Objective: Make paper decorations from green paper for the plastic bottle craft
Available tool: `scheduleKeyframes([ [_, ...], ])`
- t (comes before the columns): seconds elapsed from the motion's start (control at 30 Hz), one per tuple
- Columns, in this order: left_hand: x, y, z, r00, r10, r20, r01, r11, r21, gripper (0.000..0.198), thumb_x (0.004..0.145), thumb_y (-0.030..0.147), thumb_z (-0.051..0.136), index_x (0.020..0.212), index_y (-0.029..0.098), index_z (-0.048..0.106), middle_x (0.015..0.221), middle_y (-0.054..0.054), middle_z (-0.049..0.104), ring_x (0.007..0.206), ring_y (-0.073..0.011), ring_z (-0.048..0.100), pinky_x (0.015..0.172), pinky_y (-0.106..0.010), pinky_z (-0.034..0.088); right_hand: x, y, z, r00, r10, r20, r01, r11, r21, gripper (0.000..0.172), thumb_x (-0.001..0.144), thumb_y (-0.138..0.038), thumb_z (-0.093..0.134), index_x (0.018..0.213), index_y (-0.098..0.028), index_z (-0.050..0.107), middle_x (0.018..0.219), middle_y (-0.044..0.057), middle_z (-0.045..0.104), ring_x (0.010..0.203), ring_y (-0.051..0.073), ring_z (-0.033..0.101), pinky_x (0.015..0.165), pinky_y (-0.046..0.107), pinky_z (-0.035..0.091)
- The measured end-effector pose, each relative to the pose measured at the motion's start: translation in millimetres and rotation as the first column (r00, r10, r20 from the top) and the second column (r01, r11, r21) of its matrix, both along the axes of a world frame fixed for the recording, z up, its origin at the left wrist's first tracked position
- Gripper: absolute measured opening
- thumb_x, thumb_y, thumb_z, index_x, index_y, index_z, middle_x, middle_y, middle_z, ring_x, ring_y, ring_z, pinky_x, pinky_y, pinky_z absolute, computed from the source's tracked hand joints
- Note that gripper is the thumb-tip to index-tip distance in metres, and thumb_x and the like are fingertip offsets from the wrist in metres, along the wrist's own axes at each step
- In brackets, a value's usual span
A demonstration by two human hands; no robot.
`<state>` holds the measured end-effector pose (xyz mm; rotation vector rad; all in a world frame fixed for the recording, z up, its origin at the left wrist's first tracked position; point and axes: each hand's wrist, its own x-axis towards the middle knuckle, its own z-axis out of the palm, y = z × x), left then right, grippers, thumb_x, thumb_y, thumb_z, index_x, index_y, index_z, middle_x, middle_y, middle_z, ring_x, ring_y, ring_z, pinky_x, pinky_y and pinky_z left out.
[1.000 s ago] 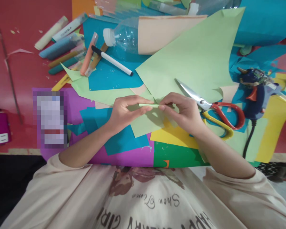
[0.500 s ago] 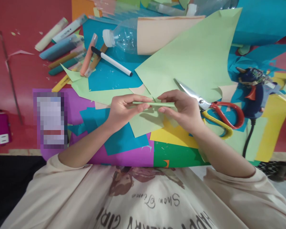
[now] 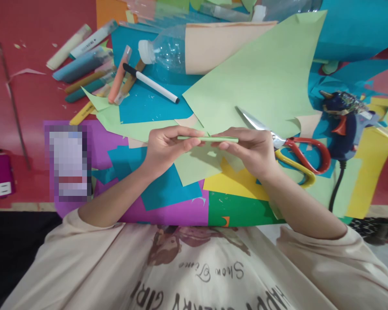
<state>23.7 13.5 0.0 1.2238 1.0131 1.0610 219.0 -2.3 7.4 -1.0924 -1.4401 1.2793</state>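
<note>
A narrow, folded strip of light green paper [image 3: 208, 139] lies level between my two hands, above the paper-covered table. My left hand [image 3: 168, 148] pinches its left part between thumb and fingers. On the other end, my right hand [image 3: 250, 148] grips it the same way, thumb in front and fingers behind. Under the strip is a loose piece of light green paper [image 3: 197, 165]. Scissors [image 3: 276, 140] with one red and one yellow handle lie just right of my right hand, blades partly over a large light green sheet [image 3: 261, 86].
A clear plastic bottle [image 3: 168, 49] wrapped in peach paper lies behind. Several markers [image 3: 80, 62] are at the back left, with a black-and-white pen [image 3: 157, 86] nearer. A blue glue gun [image 3: 349, 129] with a cord sits at right. A blurred phone-like object [image 3: 69, 161] lies at left.
My right hand has shifted its grip, its fingers now flatter along the strip. The strip has levelled slightly. My left hand has barely moved.
</note>
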Motion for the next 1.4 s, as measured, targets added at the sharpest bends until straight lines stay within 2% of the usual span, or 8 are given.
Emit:
scheduleKeyframes([
  [0.17,0,1,-0.6,1.0,-0.01,0.028,0.011,1.0,-0.025,0.013,0.069,0.03,0.078,0.079,0.022,0.076,0.074,0.001,0.074,0.064,-0.0144,0.072,0.06,-0.021,0.06,-1,0,-1.5,1.0,-0.008,-0.009,0.009,0.999,0.05,0.017,0.075,-0.018,0.071,0.087,-0.029,0.076,0.082,-0.001,0.076,0.073,0.016,0.069,0.067,0.032,0.056],
  [0.4,3,3,3.8,0.999,-0.009,0.043,0.014,0.995,-0.104,0.016,0.067,0.034,0.08,0.075,0.02,0.075,0.072,0.0,0.074,0.063,-0.0145,0.072,0.059,-0.02,0.06,-1,0,-3.2,0.995,-0.03,0.095,0.025,0.998,0.051,0.012,0.077,-0.032,0.07,0.087,-0.028,0.075,0.084,0.0,0.076,0.075,0.017,0.07,0.069,0.034,0.058],
  [0.57,5,3,7.0,1.0,0.003,0.011,-0.001,0.989,-0.149,0.025,0.063,0.039,0.081,0.073,0.017,0.074,0.07,-0.001,0.074,0.064,-0.017,0.073,0.06,-0.023,0.061,-1,0,-3.6,0.997,-0.032,0.075,0.026,0.997,0.074,0.012,0.077,-0.026,0.071,0.087,-0.03,0.075,0.085,-0.002,0.076,0.075,0.016,0.069,0.07,0.033,0.058],
  [0.73,5,2,9.6,1.0,0.008,-0.017,-0.011,0.984,-0.177,0.024,0.064,0.038,0.081,0.073,0.017,0.074,0.07,-0.002,0.074,0.065,-0.0173,0.073,0.061,-0.023,0.061,-1,0,-3.6,0.998,-0.042,0.051,0.037,0.995,0.091,0.019,0.076,-0.019,0.071,0.09,-0.031,0.075,0.085,-0.002,0.076,0.074,0.016,0.069,0.068,0.032,0.058],
  [1.13,4,2,9.5,0.998,0.008,-0.058,-0.019,0.981,-0.193,0.029,0.063,0.042,0.08,0.074,0.016,0.074,0.07,-0.002,0.074,0.062,-0.016,0.072,0.061,-0.023,0.06,0,1,-4.9,0.998,-0.03,0.062,0.025,0.996,0.08,0.014,0.077,-0.022,0.07,0.088,-0.029,0.076,0.079,-0.001,0.075,0.069,0.014,0.068,0.063,0.031,0.056],
  [1.27,4,2,8.5,0.998,0.006,-0.057,-0.016,0.985,-0.172,0.025,0.065,0.038,0.079,0.075,0.016,0.074,0.071,-0.002,0.074,0.062,-0.0155,0.072,0.06,-0.023,0.059,-1,0,-4.8,0.996,-0.046,0.079,0.041,0.997,0.058,0.012,0.077,-0.027,0.07,0.087,-0.028,0.076,0.083,0.0,0.075,0.074,0.015,0.069,0.068,0.032,0.057],
  [1.4,3,1,7.1,0.997,0.002,-0.072,-0.011,0.992,-0.125,0.018,0.068,0.033,0.078,0.076,0.018,0.075,0.073,-0.002,0.074,0.064,-0.0148,0.072,0.061,-0.022,0.058,-2,0,-3.6,0.998,-0.043,0.055,0.044,0.999,-0.013,0.027,0.075,-0.034,0.071,0.1,-0.024,0.072,0.088,0.002,0.073,0.082,0.016,0.069,0.074,0.032,0.058],
])
